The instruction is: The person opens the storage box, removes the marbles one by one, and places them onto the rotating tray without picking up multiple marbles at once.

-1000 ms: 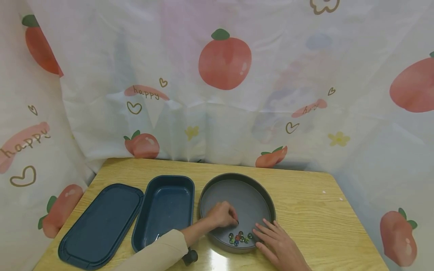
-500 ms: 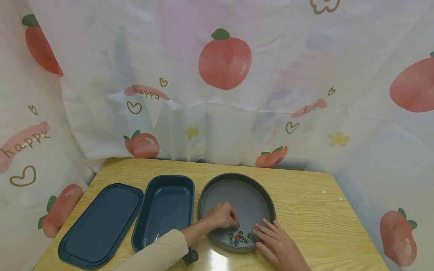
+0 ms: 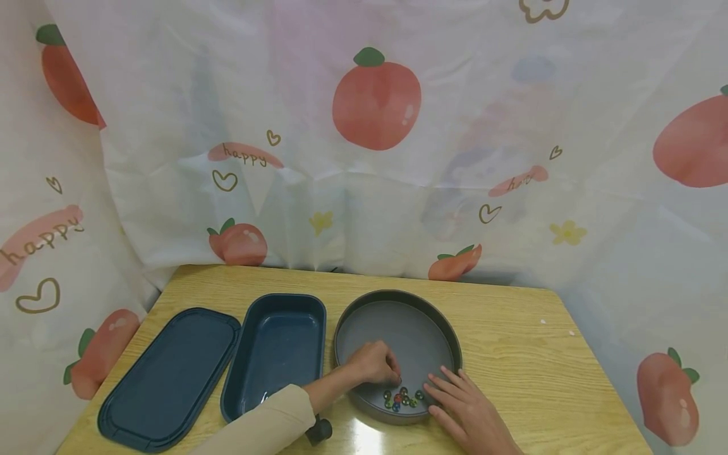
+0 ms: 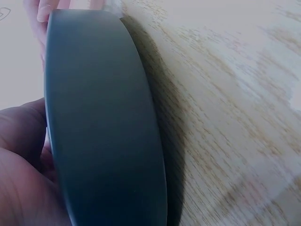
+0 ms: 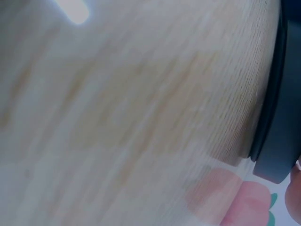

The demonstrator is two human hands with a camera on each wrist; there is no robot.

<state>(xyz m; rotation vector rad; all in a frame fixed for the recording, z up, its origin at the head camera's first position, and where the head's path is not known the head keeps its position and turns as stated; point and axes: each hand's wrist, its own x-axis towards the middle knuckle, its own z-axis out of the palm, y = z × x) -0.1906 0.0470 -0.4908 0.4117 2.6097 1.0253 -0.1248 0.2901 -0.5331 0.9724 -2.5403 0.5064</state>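
A round grey pan stands near the middle of the table. My left hand reaches over its left rim, fingertips pinching a small dark marble mostly hidden by them. Just below those fingertips several coloured glass marbles lie clustered on the pan floor near its front wall. My right hand rests with straight, spread fingers on the pan's right front rim. In the left wrist view the pan's outer wall hides most of the hand; the right wrist view shows the pan wall at the right edge.
Left of the pan is a deep dark blue rectangular dish, and beside that a flat dark blue lid. A black knob-like object sits under the left forearm. A fruit-print curtain hangs behind the wooden table.
My left fingertips have shifted slightly toward the marble cluster, then stay in place. The right hand, the pan and the other marbles look unmoved.
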